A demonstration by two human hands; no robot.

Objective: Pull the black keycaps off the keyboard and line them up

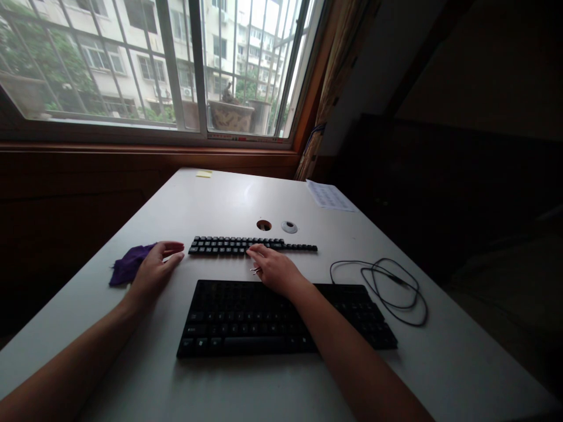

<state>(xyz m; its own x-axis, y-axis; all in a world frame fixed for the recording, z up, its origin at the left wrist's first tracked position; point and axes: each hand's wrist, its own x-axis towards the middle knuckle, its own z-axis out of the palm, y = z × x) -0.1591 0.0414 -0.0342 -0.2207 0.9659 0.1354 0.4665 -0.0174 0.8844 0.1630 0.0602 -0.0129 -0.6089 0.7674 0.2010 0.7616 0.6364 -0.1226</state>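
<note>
My right hand (pixel 276 269) is bent over the far edge of a black keyboard (pixel 250 328). Its fingertips touch the front row of loose black keycaps (pixel 220 246) lined up behind the keyboard. Thin bent metal wires, which look like a wire keycap puller (pixel 255 271), stick out from under this hand. Lettered keycaps sit on the keyboard's nearer rows, while its far part looks bare of caps, though dark. My left hand (pixel 160 264) is open, thumb and fingers apart, at the left end of the keycap rows. A crumpled purple cloth (pixel 129 266) lies beside and partly behind it.
A looped black cable (pixel 382 293) lies right of the keyboard. Behind the keycaps are a round hole (pixel 264 225) in the white table (pixel 220 199) and its grey cover ring (pixel 289 227). Farther back are a yellow note (pixel 204 174) and printed paper (pixel 332 196).
</note>
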